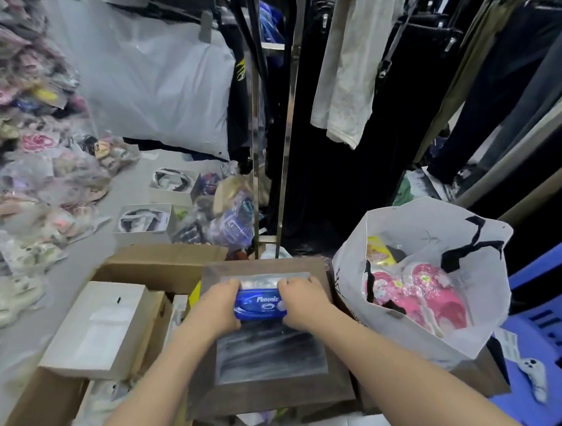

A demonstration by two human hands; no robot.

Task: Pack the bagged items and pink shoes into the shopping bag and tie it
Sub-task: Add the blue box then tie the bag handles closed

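A clear bagged item with dark cloth (pixel 269 350) lies flat on a brown box (pixel 219 396) in front of me. On its far end rests a blue stapler marked Phoenix (pixel 259 306). My left hand (pixel 221 308) and my right hand (pixel 304 302) both grip the stapler and the bag's folded top edge. To the right stands the white shopping bag (pixel 416 223), mouth open. Inside it lie the pink shoes (pixel 421 292) and a yellow packet (pixel 377 251).
An open cardboard box (pixel 137 266) holding white shoe boxes (pixel 98 328) sits at the left. Piles of bagged goods (pixel 21 184) cover the grey floor beyond. Hanging clothes on a metal rack (pixel 286 119) fill the back. A blue plastic stool (pixel 559 309) stands at the right.
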